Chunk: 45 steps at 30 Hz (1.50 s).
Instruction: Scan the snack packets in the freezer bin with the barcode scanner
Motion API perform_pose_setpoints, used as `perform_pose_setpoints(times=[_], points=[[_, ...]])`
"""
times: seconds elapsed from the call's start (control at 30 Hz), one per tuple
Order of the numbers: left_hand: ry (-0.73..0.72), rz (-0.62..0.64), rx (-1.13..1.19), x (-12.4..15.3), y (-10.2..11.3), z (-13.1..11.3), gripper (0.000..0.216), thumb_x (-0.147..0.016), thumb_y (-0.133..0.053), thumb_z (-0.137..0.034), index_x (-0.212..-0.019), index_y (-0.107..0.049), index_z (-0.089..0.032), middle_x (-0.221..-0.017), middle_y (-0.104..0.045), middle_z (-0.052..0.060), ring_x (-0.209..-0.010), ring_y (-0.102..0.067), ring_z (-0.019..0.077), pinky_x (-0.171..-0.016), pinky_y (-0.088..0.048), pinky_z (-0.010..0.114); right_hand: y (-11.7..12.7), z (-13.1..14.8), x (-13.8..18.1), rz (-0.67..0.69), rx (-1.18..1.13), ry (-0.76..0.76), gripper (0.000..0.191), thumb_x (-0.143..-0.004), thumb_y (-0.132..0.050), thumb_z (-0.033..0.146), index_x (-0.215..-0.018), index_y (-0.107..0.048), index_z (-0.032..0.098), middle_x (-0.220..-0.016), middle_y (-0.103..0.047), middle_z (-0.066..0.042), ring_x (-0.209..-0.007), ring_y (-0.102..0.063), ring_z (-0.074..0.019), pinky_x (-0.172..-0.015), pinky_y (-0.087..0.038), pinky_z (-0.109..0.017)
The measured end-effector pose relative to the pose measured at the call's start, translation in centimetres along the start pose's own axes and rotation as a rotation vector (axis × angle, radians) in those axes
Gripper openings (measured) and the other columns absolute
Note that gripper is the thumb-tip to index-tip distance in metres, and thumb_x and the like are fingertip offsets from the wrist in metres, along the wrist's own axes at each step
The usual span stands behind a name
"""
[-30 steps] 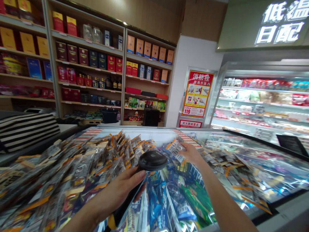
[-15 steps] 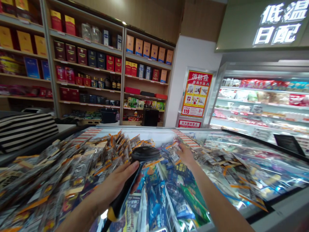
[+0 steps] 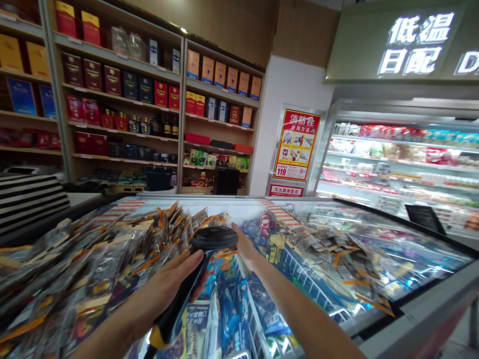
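My left hand (image 3: 170, 286) is wrapped round the handle of a black barcode scanner (image 3: 214, 238), whose round head points away over a chest freezer. My right hand (image 3: 244, 248) reaches past the scanner head, fingers stretched out over the packets beside it, holding nothing that I can see. Under both hands lie blue packets (image 3: 234, 304) standing in wire dividers. A big heap of clear and orange snack packets (image 3: 112, 254) fills the left half of the freezer.
More packets (image 3: 337, 249) lie on the freezer's sliding glass lid (image 3: 404, 249) to the right. Wooden shelves of boxed goods and bottles (image 3: 149, 99) line the back wall. A red fire notice (image 3: 297, 144) and an open chiller (image 3: 392, 159) stand behind. A striped bag (image 3: 26, 199) is at the left.
My right hand has let go of the packet it touched on the right and moved left, close to the scanner head. The view has swung slightly right.
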State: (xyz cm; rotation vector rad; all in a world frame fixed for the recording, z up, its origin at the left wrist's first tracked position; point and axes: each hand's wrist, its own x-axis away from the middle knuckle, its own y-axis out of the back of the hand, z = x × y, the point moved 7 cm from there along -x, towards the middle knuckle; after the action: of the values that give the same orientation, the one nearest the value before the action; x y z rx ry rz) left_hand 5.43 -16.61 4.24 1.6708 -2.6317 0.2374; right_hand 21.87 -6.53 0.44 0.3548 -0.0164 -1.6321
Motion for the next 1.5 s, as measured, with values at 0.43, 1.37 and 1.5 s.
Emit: perform_pose_setpoints(times=[0.43, 1.37, 1.5], points=[[0.018, 0.053, -0.138, 0.1, -0.6, 0.4, 0.043, -0.066, -0.048, -0.057, -0.058, -0.054, -0.015, -0.05, -0.052, -0.001, -0.046, -0.042, 0.0091, -0.047, -0.033, 0.02, 20.8, -1.9, 6.0, -0.383, 1.337, -0.342, 0.031, -0.073, -0.041, 0.03, -0.092, -0.062, 0.016, -0.099, -0.058, -0.018, -0.096, -0.052, -0.0333, -0.073, -0.04, -0.047], [0.024, 0.137, -0.111, 0.9, -1.5, 0.4, 0.036, -0.068, -0.05, -0.051, -0.062, -0.058, -0.016, -0.052, -0.055, -0.001, -0.047, -0.044, 0.0089, -0.048, -0.036, 0.02, 15.0, -0.5, 4.1, -0.361, 0.611, 0.085, 0.039, -0.058, -0.058, 0.03, -0.094, -0.054, 0.016, -0.085, -0.063, -0.005, -0.076, -0.055, -0.0189, -0.07, -0.039, -0.03], [0.018, 0.177, -0.136, 1.1, -1.8, 0.2, 0.037, -0.069, -0.05, -0.051, -0.063, -0.059, -0.016, -0.052, -0.053, -0.001, -0.048, -0.044, 0.0096, -0.047, -0.036, 0.019, 14.7, -0.5, 4.1, -0.339, 0.616, 0.062, 0.039, -0.058, -0.057, 0.029, -0.094, -0.053, 0.016, -0.087, -0.062, -0.005, -0.077, -0.055, -0.0188, -0.07, -0.039, -0.03]])
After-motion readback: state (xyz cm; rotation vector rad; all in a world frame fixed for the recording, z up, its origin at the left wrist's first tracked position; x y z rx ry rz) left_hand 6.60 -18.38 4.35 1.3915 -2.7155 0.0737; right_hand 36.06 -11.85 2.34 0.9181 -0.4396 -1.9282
